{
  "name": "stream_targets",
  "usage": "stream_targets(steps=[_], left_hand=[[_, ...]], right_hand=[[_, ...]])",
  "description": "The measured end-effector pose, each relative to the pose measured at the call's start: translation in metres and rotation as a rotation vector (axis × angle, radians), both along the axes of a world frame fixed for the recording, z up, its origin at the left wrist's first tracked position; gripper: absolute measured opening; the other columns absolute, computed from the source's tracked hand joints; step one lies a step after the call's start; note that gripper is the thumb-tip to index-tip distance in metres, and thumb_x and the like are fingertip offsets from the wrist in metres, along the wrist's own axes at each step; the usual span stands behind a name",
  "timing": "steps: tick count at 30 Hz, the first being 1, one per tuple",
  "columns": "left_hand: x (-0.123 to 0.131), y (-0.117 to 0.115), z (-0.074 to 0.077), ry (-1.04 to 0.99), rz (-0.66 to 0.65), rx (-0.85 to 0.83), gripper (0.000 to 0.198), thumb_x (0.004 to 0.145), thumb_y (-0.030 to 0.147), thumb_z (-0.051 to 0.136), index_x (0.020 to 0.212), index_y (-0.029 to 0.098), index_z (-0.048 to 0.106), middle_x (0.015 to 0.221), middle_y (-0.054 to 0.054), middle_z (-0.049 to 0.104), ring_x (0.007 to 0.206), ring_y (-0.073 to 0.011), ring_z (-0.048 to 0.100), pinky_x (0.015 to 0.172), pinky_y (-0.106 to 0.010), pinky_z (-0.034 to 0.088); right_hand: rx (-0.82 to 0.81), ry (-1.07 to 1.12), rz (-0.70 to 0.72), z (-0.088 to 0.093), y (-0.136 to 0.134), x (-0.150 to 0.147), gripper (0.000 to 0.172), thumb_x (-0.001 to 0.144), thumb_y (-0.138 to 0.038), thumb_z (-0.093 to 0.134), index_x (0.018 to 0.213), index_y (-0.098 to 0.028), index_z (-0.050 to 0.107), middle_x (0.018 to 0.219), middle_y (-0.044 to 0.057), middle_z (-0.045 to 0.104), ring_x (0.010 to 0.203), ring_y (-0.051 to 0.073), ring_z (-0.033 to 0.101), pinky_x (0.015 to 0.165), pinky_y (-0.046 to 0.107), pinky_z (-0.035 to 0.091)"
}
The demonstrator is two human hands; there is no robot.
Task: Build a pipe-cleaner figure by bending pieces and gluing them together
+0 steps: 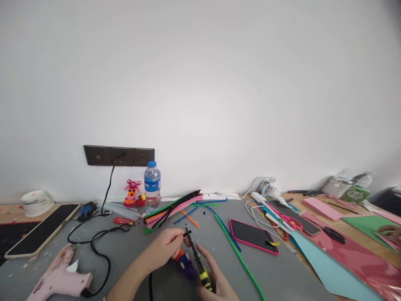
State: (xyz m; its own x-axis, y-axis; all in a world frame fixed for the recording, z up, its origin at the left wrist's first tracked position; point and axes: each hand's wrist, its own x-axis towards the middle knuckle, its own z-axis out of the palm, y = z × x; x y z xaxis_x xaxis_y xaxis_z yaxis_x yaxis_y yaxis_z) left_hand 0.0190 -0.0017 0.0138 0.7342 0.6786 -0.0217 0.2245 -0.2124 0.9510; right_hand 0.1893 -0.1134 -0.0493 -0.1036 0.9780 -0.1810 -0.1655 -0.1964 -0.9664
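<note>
In my right hand [213, 276] is a pair of scissors [197, 259] with dark blades and yellow-and-black handles, pointing up and away from me. My left hand [167, 246] is closed in a pinch on a short black strip [187, 233], which lies against the blade tips. Whether the blades are apart or together is too small to tell. Just below, between my hands, is a small purple-and-orange fuzzy figure [185, 264], partly hidden by my left fingers. Beyond my hands lies a bundle of coloured pipe cleaners [172, 209].
A pink glue gun [61, 276] with a black cord lies at left, near a phone [42, 230]. A water bottle [152, 188] stands by the wall. Rightward are a pink-cased phone [253, 236], a green pipe cleaner [239, 257] and coloured sheets [354, 255]. Another person's hand [390, 232] shows at far right.
</note>
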Motion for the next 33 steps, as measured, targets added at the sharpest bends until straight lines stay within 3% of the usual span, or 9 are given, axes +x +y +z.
stream_targets(steps=[12,19,33], left_hand=[[0.004,0.000,-0.002,0.019,0.013,-0.008,0.030,0.093,0.034,0.037,0.080,0.018,0.058,0.048,0.009,0.035,0.048,-0.0119,0.032,0.049,-0.022,0.027],[0.004,0.000,-0.005,0.017,0.015,-0.013,0.030,0.092,0.035,0.037,0.080,0.017,0.058,0.047,0.010,0.034,0.047,-0.0117,0.031,0.048,-0.022,0.027],[0.005,-0.002,-0.001,0.002,0.003,-0.005,0.032,0.094,0.036,0.035,0.081,0.018,0.057,0.047,0.010,0.034,0.046,-0.0114,0.030,0.049,-0.022,0.027]], right_hand=[[0.032,0.015,-0.008,-0.008,0.001,0.005,0.095,0.064,-0.029,0.071,0.148,-0.017,0.030,0.089,0.005,0.065,0.071,0.017,0.054,0.070,0.027,0.042],[0.042,0.029,-0.037,-0.016,0.000,0.004,0.093,0.065,-0.031,0.075,0.147,-0.019,0.032,0.082,0.003,0.065,0.063,0.016,0.052,0.061,0.026,0.038],[0.087,-0.022,-0.028,-0.019,0.001,0.002,0.092,0.064,-0.025,0.066,0.147,-0.019,0.027,0.078,0.000,0.060,0.061,0.014,0.049,0.060,0.024,0.036]])
